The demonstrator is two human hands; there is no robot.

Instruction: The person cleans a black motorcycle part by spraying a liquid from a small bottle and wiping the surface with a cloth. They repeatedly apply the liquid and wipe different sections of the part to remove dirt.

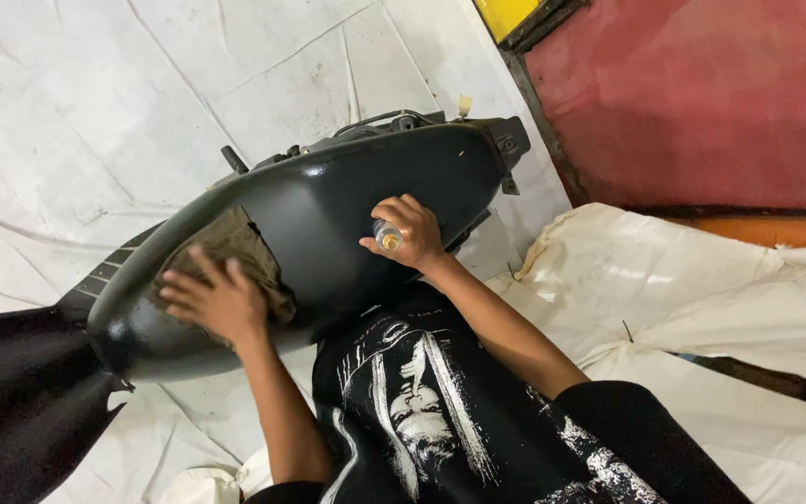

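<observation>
Head view: we look down on a glossy black body panel (328,215) lying on white floor sheeting (95,103).
Left hand (212,299): fingers spread flat, pressing a brown cloth (235,245) onto the panel's left half.
Right hand (408,231): fingers curled round a small clear bottle (387,238), cap toward us.
Axis: panel runs lower left to upper right; cloth lies left of the bottle.
Hidden: panel's underside; bottle's body, mostly under fingers.
</observation>
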